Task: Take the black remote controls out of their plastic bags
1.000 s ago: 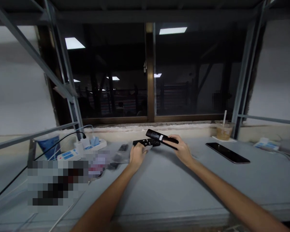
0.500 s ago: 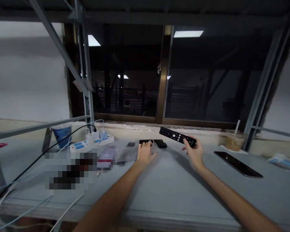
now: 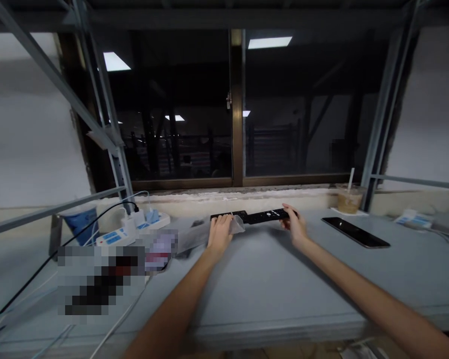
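Observation:
My right hand (image 3: 295, 227) grips the right end of a long black remote control (image 3: 266, 216) held low and nearly level over the far part of the grey table (image 3: 269, 289). My left hand (image 3: 219, 233) rests with fingers laid on a clear plastic bag (image 3: 198, 234) and on the end of a second black remote (image 3: 224, 217) lying on the table. The two remotes meet end to end between my hands.
A dark phone (image 3: 355, 232) lies flat to the right, with an iced drink cup and straw (image 3: 348, 198) behind it. A white power strip with plugs (image 3: 132, 227), cables and a blue-printed cup (image 3: 78, 223) sit at the left. A window sill and metal rack posts close the back.
My right hand has lowered the remote from a raised tilt down to nearly level beside the other remote. My left hand stayed on the bag.

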The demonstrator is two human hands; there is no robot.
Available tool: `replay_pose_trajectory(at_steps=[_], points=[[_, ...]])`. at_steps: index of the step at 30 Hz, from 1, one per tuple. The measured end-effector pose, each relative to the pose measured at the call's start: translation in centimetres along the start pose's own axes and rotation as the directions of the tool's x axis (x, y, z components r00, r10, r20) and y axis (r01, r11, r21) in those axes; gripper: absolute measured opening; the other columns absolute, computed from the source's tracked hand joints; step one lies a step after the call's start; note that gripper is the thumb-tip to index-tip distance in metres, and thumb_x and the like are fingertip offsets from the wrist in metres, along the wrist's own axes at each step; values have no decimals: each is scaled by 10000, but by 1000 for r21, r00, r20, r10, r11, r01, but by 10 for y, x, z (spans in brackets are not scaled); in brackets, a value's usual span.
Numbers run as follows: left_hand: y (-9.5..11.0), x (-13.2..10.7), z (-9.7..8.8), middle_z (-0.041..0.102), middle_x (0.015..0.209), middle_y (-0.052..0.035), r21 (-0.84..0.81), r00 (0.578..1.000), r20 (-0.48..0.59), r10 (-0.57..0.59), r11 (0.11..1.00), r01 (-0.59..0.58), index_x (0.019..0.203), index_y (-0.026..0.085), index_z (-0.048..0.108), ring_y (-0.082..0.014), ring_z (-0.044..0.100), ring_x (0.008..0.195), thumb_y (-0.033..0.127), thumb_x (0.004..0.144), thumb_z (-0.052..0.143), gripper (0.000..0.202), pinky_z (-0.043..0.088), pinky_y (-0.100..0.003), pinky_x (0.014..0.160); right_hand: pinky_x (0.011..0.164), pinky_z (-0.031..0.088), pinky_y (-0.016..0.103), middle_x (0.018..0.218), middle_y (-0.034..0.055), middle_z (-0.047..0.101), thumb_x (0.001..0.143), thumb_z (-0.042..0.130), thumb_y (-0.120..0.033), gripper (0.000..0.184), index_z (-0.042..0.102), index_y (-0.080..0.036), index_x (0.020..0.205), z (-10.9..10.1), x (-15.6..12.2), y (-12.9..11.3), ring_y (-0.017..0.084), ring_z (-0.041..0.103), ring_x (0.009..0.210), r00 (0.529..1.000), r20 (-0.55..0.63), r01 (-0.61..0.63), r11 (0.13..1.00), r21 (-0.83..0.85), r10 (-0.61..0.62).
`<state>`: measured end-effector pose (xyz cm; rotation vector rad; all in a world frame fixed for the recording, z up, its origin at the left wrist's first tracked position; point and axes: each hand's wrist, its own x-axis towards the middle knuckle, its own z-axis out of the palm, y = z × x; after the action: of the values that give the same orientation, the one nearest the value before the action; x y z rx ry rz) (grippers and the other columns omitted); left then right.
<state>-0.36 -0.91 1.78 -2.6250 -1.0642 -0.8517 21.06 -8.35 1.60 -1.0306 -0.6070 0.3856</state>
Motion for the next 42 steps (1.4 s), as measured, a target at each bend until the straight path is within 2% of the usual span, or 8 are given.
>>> replay_pose_trajectory(at_steps=[4, 8, 14, 18, 23, 31, 37, 42], points=[[5, -2, 0, 563, 1061, -45, -7, 1000, 12, 13, 1000, -13, 1018, 225, 488, -220, 454, 1026, 236, 728, 576, 304, 265, -338, 868, 311, 286, 192, 400, -62, 475, 634, 552, -365, 420, 574, -148, 993, 1, -2, -3, 88, 398, 308, 995, -8, 100, 995, -28, -101], [11, -4, 2, 602, 974, -54, -12, 998, 23, 50, 999, -50, 941, 214, 561, -233, 492, 962, 401, 673, 610, 331, 275, -361, 872, 318, 324, 203, 452, -58, 477, 664, 555, -353, 345, 570, -166, 954, 1, -3, -4, 97, 440, 342, 973, 32, 233, 964, -128, -230], [16, -6, 5, 665, 837, -55, -38, 994, 71, 77, 996, -75, 778, 207, 638, -227, 554, 858, 509, 688, 543, 329, 288, -382, 862, 327, 323, 204, 441, -63, 447, 681, 536, -340, 285, 560, -167, 906, 2, -7, -4, 95, 435, 339, 971, 64, 239, 952, -193, -231], [15, -6, 5, 678, 809, -59, 4, 993, 96, 72, 997, -73, 761, 208, 654, -228, 571, 835, 527, 682, 538, 349, 306, -377, 845, 326, 325, 209, 430, -65, 443, 666, 561, -374, 289, 542, -178, 877, 3, -8, -2, 106, 443, 338, 969, 129, 233, 946, -227, -208], [14, -5, 8, 671, 793, -51, 12, 994, 96, 53, 998, -55, 714, 201, 635, -223, 576, 817, 513, 690, 539, 328, 324, -368, 836, 319, 330, 211, 517, -63, 464, 644, 586, -409, 286, 466, -213, 814, 4, -12, 1, 105, 459, 355, 967, 195, 207, 954, -217, -165], [11, -2, 8, 655, 818, -50, 17, 998, 64, -21, 1000, 20, 799, 187, 581, -233, 574, 839, 426, 693, 558, 263, 357, -352, 790, 315, 286, 199, 455, -89, 424, 669, 503, -303, 176, 381, -232, 774, 2, -17, -3, 99, 419, 326, 919, 382, 188, 961, -201, -100], [12, -2, 7, 650, 869, -49, 7, 998, 65, 25, 1000, -26, 824, 183, 558, -224, 575, 852, 365, 685, 572, 230, 355, -339, 779, 346, 316, 195, 509, -84, 421, 652, 494, -253, 143, 390, -224, 746, 3, -20, -7, 89, 443, 356, 882, 439, 286, 935, -208, -172], [12, -3, 8, 646, 856, -50, -13, 998, 62, 33, 999, -32, 806, 182, 554, -228, 574, 849, 345, 672, 582, 213, 351, -346, 777, 385, 323, 203, 471, -89, 399, 668, 486, -241, 132, 394, -220, 760, 5, -25, -10, 87, 408, 358, 844, 499, 373, 884, -281, -197]])
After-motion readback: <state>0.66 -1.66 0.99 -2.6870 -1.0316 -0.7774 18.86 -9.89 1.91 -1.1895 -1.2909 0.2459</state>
